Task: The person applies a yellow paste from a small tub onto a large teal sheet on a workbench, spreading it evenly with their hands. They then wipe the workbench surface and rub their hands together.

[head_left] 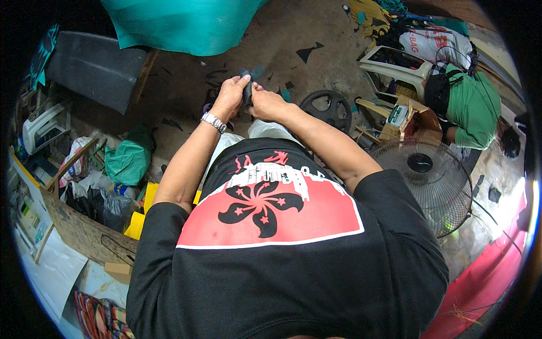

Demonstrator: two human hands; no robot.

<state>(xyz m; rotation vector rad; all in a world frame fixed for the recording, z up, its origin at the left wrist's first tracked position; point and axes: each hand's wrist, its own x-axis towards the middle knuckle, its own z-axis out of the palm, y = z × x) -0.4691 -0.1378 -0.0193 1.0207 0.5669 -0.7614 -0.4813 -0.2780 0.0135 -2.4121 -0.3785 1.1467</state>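
Out in front of my lap, both hands meet on a short dark strip (247,95) that looks folded or rolled, with its exact kind too small to make out. My left hand (230,93), wearing a metal-band watch (214,122) on the wrist, closes on it from the left, thumb along its upper end. From the other side, my right hand (267,104) grips it with bent fingers. A blurred bluish scrap (258,73) shows just beyond the fingertips. The lower end of the strip is partly hidden between the hands.
A steering wheel (326,111) lies right of my hands. Nearer stands a round fan (423,181), beside an open cardboard box (415,121). Teal sheeting (183,25) hangs ahead; a dark panel (93,70) is at left. Black scraps (307,53) litter the floor. A person in green (477,107) is at right.
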